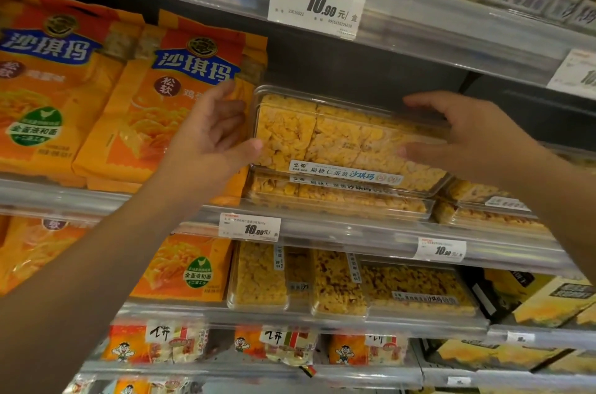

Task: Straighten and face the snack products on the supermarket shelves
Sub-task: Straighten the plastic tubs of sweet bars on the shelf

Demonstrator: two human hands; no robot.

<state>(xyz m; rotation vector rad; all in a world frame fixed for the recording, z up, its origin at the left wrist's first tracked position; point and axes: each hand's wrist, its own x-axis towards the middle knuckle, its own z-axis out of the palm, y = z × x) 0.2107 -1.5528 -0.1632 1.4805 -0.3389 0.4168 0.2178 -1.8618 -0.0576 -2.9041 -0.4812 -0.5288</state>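
A clear plastic box of yellow sachima (342,139) lies tilted on top of a second such box (335,197) on the middle shelf. My left hand (214,132) grips its left end, thumb on the front face and fingers behind the corner. My right hand (467,135) holds its right end, fingers over the top edge and thumb on the front. Orange sachima bags (167,103) stand upright just left of the box.
More clear boxes (483,210) are stacked to the right. The shelf rail (338,229) carries price tags (250,227). The shelf below holds orange bags (183,268) and clear boxes (416,290), with small snack packs (283,345) lower down. An upper shelf edge (419,23) hangs overhead.
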